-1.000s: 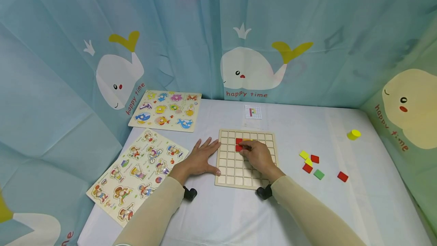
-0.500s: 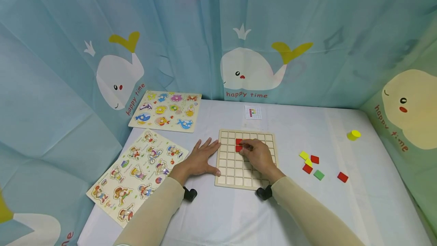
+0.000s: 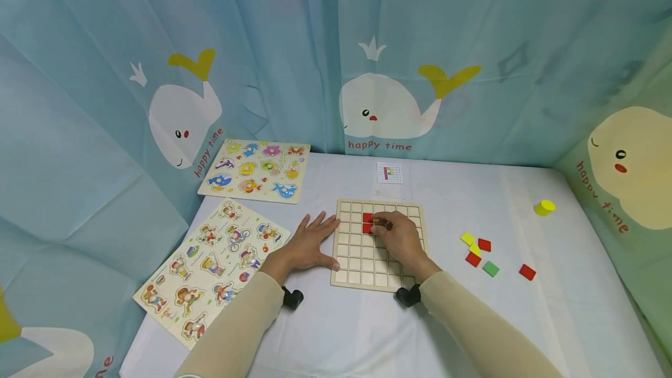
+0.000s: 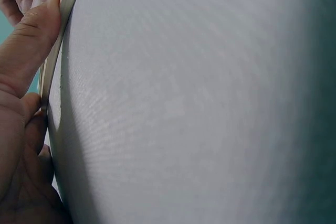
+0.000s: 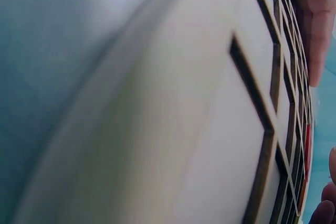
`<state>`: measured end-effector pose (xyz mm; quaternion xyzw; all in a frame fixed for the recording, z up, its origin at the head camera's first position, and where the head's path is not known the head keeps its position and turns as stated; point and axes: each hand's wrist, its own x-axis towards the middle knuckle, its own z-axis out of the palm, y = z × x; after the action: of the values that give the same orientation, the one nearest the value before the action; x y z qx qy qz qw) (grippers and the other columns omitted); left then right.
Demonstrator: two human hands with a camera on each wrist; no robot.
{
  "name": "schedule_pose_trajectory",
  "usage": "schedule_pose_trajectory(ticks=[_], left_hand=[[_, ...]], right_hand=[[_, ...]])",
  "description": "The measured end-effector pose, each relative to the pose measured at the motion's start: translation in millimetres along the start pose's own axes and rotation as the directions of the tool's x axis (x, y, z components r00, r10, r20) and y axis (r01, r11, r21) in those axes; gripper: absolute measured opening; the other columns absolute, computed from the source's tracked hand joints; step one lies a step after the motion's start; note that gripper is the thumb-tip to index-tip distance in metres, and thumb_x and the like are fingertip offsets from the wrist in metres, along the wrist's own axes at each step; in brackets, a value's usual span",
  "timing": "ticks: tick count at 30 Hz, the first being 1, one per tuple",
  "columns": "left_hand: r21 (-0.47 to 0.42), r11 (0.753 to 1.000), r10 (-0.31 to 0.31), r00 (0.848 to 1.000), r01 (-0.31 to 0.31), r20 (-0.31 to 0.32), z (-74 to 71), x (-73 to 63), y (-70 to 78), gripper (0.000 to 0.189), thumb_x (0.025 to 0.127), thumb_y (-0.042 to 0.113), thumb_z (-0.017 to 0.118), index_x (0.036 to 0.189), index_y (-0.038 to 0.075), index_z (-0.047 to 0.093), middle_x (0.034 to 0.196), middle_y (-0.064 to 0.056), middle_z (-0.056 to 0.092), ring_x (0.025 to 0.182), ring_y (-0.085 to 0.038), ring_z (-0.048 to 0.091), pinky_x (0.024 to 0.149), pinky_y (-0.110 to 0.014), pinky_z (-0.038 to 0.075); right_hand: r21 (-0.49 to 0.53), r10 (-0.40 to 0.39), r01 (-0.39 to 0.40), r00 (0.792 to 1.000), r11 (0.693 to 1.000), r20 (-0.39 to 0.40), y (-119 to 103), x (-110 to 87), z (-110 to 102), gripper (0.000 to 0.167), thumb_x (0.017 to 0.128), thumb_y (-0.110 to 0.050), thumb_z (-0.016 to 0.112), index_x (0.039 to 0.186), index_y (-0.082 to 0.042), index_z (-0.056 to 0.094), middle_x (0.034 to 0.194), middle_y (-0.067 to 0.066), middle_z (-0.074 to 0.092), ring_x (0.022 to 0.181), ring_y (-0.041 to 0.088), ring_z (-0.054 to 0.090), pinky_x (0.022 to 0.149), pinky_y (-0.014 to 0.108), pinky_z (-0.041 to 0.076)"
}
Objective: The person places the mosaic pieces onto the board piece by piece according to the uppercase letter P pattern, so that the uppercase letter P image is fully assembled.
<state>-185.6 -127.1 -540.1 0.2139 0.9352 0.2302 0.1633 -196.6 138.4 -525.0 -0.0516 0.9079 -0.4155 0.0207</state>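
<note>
A wooden grid board [image 3: 354,264] lies on the white cloth, with two red tiles [image 3: 367,228] set one below the other in its squares. My right hand [image 3: 401,241] is over the board, its thumb and fingers bent together just right of the red tiles. A bit of a yellow tile [image 3: 377,220] shows between those fingertips; the rest is hidden by the hand. My left hand [image 3: 307,244] lies with fingers spread at the board's left side, the thumb [image 4: 39,30] against its edge in the left wrist view. In the right wrist view, only some right fingertips [image 5: 326,203] appear.
Right of the board lie loose red tiles [image 3: 527,272], yellow tiles [image 3: 467,238] and a green tile [image 3: 490,268]. A yellow cylinder [image 3: 544,207] stands farther back. Behind the board is a pattern card [image 3: 389,172]. Two picture puzzles [image 3: 210,235] lie at left, before a curtain.
My right fingers have shifted very slightly over the same square, and less yellow-orange shows beneath them than a second ago. The left hand has stayed still.
</note>
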Motion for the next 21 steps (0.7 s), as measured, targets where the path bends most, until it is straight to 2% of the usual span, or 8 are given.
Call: schedule_pose_trajectory(ticks=[10, 17, 21], left_hand=[[-0.015, 1.000, 0.002, 1.000, -0.002, -0.004, -0.2, -0.4, 0.8, 0.116, 0.079, 0.059, 0.086, 0.169, 0.019, 0.026, 0.177, 0.004, 0.020, 0.166, -0.021, 0.003, 0.134, -0.045, -0.009], [0.001, 1.000, -0.006, 1.000, 0.006, 0.005, -0.2, 0.6, 0.7, 0.117, 0.079, 0.060, 0.086, 0.170, 0.019, 0.024, 0.177, 0.005, 0.018, 0.166, -0.019, 0.002, 0.134, -0.043, -0.010], [-0.012, 1.000, 0.002, 1.000, -0.002, -0.001, 0.1, 0.3, 0.9, 0.116, 0.079, 0.059, 0.086, 0.169, 0.019, 0.026, 0.177, 0.004, 0.020, 0.166, -0.021, 0.003, 0.134, -0.045, -0.009]], right_hand=[[0.043, -0.009, 0.010, 1.000, 0.999, -0.014, 0.5, -2.0, -13.2, 0.031, 0.098, -0.016, 0.075, 0.128, -0.007, 0.075, 0.112, 0.012, 0.069, 0.094, 0.025, 0.060, 0.070, 0.027, 0.052], [0.055, -0.022, 0.025, 0.999, 0.998, -0.044, 3.3, -3.4, -23.1, 0.030, 0.099, -0.016, 0.075, 0.128, -0.007, 0.075, 0.115, 0.015, 0.070, 0.095, 0.025, 0.059, 0.075, 0.028, 0.052], [0.062, -0.034, 0.038, 0.997, 0.997, -0.071, 4.9, -5.7, -28.6, 0.030, 0.098, -0.015, 0.076, 0.127, -0.008, 0.076, 0.115, 0.016, 0.070, 0.094, 0.024, 0.059, 0.073, 0.025, 0.051]])
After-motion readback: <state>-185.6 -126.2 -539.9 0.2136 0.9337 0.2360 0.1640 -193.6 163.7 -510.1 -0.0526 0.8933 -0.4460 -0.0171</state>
